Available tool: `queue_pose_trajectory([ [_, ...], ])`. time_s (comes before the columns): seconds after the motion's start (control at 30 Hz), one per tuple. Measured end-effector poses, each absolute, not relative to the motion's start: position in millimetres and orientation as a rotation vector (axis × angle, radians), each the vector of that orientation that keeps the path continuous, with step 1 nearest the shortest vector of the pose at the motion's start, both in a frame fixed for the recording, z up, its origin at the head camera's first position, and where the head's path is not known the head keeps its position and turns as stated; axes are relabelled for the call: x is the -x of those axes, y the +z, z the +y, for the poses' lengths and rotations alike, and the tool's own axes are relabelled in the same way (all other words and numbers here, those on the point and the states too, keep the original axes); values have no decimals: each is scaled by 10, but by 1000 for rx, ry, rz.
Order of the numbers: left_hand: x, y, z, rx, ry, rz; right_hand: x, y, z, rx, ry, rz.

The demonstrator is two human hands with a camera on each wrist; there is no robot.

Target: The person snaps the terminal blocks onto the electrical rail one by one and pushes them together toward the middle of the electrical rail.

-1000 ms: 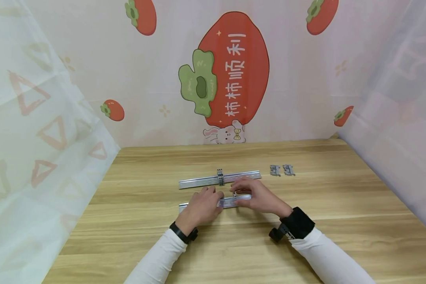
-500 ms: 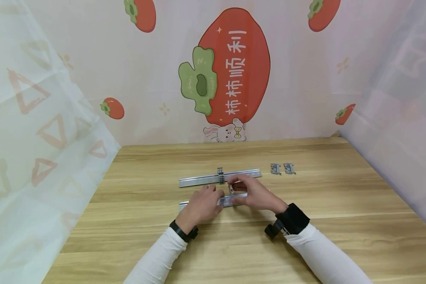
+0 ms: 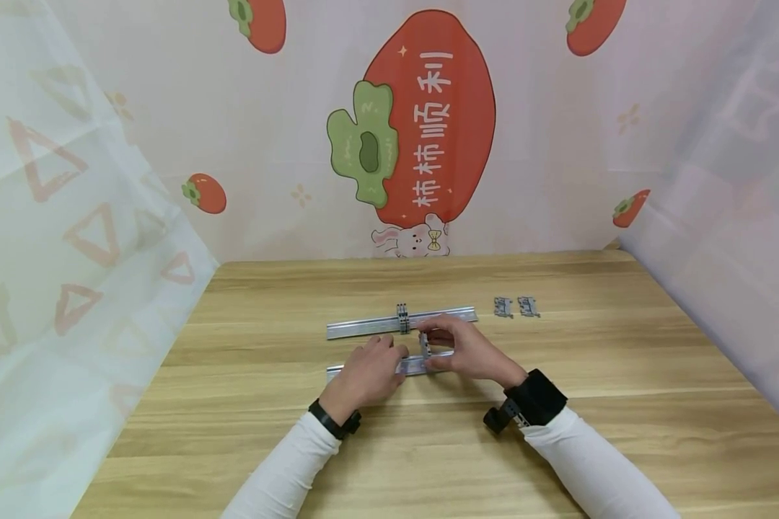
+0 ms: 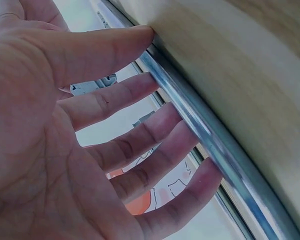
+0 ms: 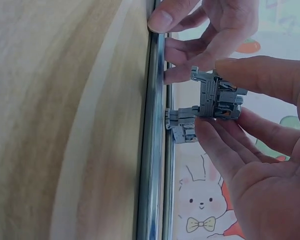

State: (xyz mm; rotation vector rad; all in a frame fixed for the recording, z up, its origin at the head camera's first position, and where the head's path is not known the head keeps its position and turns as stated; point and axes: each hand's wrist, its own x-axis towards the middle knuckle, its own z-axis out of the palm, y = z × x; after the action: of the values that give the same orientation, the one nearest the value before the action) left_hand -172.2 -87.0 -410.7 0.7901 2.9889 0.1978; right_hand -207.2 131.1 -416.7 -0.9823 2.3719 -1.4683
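Note:
My left hand (image 3: 370, 371) holds the near metal DIN rail (image 3: 415, 365), its thumb along the near edge and its fingers at the far edge. In the left wrist view, the fingertips meet the shiny rail (image 4: 190, 112) in a row. My right hand (image 3: 470, 351) pinches a grey terminal block (image 5: 217, 97) between thumb and fingers. That block stands upright, close over the near rail and just right of the left hand. In the right wrist view, its hooked foot points toward the rail (image 5: 155, 120).
Behind lies a second DIN rail (image 3: 360, 329) with several terminal blocks (image 3: 403, 318) clipped at its middle. Two loose grey terminal blocks lie to its right, one (image 3: 503, 307) beside the other (image 3: 527, 306). Printed cloth (image 3: 285, 144) hangs around the wooden table (image 3: 415, 461).
My right hand has shifted slightly left with the terminal block, which now shows more fully and stands upright at the rail. The left hand keeps its place on the rail.

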Motion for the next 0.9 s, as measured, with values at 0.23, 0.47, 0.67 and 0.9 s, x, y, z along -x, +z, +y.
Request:
queue_pose_trajectory([
  [0.23, 1720, -4097, -880, -784, 216, 2983, 2089, -4193, 1292, 1018, -1446, 2384],
  [0.47, 1695, -4097, -842, -730, 171, 3003, 2073, -4188, 1272, 997, -1437, 2389],
  [0.67, 1650, -4106, -752, -708, 30, 3059, 2060, -4205, 1257, 1003, -1443, 2390],
  [0.9, 1646, -4108, -734, -660, 17, 3052, 2039, -4223, 1235, 986, -1442, 2393],
])
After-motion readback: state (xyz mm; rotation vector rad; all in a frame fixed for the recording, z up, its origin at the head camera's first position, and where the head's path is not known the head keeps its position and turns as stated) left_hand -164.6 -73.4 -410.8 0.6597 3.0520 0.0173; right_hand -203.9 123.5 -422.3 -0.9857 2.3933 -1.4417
